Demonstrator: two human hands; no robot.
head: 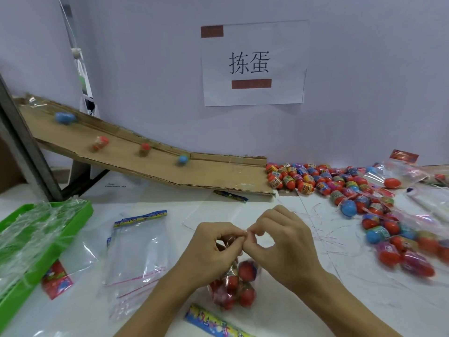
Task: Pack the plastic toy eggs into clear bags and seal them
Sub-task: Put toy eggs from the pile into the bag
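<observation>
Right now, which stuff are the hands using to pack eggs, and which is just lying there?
In use: left hand, right hand, filled egg bag, loose toy eggs, empty clear bags.
Just lying about: green tray, paper sign, cardboard ramp.

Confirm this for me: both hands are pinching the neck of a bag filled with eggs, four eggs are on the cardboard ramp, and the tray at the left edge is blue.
One thing is wrong: the tray is green, not blue, as the head view shows. The rest stands: the left hand and right hand pinch the neck of the filled bag, and four eggs are on the cardboard ramp.
</observation>
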